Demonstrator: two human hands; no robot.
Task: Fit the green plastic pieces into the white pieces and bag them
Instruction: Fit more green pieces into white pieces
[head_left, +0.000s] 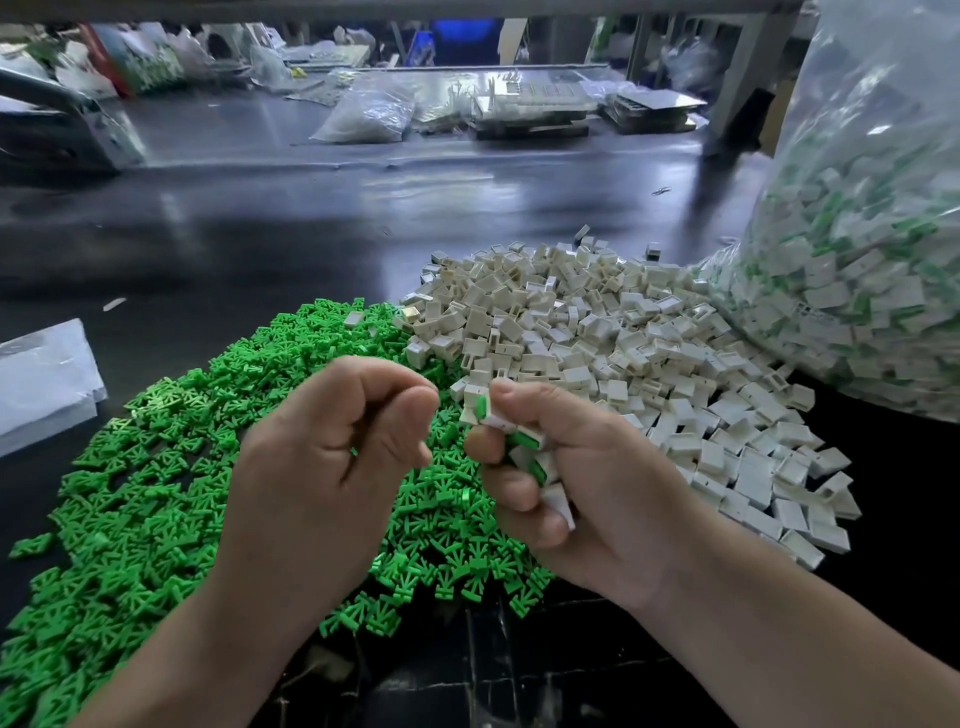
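Nestling in right grip (587, 467): assembled pieces (485, 411)

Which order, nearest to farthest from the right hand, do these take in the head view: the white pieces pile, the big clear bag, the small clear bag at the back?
From the right hand, which holds fitted pieces:
1. white pieces pile, just beside and behind it.
2. big clear bag, at the right edge.
3. small clear bag, far back, near the centre.

Clips (156, 493) lie left of housings (597, 322), bag (857, 208) rightmost.
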